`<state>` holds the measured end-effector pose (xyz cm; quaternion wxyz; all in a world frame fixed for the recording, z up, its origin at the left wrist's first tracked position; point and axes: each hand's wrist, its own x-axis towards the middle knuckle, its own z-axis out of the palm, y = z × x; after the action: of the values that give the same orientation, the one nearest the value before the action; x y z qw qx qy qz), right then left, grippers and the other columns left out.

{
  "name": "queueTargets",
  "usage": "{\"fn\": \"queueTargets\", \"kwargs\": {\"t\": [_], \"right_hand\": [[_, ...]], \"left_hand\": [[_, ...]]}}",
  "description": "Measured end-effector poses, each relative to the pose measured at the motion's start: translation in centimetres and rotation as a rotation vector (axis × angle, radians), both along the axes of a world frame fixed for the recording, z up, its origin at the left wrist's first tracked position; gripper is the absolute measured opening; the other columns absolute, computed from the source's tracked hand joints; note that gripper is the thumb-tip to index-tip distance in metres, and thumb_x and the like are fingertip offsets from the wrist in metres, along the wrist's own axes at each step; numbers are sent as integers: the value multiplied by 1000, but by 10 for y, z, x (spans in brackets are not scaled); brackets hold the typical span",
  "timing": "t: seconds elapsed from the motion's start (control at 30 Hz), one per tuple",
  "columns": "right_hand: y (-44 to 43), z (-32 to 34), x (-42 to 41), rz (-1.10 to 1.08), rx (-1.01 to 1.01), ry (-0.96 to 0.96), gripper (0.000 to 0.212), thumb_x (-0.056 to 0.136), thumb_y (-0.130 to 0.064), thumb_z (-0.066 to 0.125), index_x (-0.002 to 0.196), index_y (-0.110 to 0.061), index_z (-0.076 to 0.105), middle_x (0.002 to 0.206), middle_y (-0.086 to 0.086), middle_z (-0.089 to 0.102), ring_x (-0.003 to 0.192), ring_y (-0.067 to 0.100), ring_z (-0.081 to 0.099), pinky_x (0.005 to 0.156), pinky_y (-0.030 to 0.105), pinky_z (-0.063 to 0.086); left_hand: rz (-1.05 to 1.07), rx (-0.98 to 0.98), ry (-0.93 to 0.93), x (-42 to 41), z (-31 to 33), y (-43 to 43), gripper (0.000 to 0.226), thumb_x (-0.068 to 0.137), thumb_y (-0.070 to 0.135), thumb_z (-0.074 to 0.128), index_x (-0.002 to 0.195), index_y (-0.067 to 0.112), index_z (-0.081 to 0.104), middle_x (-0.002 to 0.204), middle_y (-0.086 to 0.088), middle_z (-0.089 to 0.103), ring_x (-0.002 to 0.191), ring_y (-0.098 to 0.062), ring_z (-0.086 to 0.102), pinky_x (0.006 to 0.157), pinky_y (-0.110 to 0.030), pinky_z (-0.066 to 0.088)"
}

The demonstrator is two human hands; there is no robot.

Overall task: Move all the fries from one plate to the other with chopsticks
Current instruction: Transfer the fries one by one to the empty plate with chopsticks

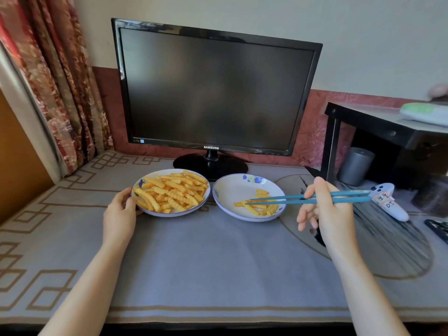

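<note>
We are at a table under a grey cloth point(206, 258) with a tan border, and a dark monitor point(213, 88) stands just behind two white plates with blue flowers that sit side by side. The left plate point(169, 214) carries a full heap of fries point(172, 192). The right plate point(232, 190) holds only a few fries point(261, 208) along its near edge, so we judge the job to be in its early part. Our left hand point(120, 209) steadies the left plate, thumb and fingers curled on its rim. Our right hand point(327, 212) grips a pair of blue chopsticks point(308, 198) near their thick ends, the other fingers loosely spread. The tips lie a little apart above the few fries on the right plate, and we cannot tell whether they pinch one. The fries are crinkle-cut, golden orange, short and ridged, and they lie criss-crossed. They look light and fairly stiff, though a hard squeeze could probably snap one. The ridges should give the smooth sticks some bite. We would take each fry across its middle so that it hangs level, starting with a loose one on top of the heap rather than one pinned beneath others.
</note>
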<state>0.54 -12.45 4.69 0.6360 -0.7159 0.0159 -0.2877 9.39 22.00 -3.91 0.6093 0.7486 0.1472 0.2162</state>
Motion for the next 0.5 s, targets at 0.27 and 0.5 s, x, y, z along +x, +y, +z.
{"fn": "queueTargets", "kwargs": {"t": [0.27, 0.5], "right_hand": [[-3, -11, -3, -18, -2, 59, 38, 103, -25, 39, 70, -8, 48, 39, 14, 52, 29, 24, 46, 32, 19, 23], [13, -10, -3, -64, 95, -29, 41, 103, -27, 38, 68, -9, 46, 38, 12, 52, 30, 22, 50, 34, 20, 26]], "left_hand": [[-8, -24, -15, 3, -2, 1, 37, 98, 12, 40, 132, 10, 53, 122, -8, 62, 90, -24, 67, 94, -42, 50], [-11, -26, -13, 3, -1, 1, 37, 97, 12, 40, 131, 11, 54, 119, -9, 65, 88, -23, 68, 94, -43, 51]]}}
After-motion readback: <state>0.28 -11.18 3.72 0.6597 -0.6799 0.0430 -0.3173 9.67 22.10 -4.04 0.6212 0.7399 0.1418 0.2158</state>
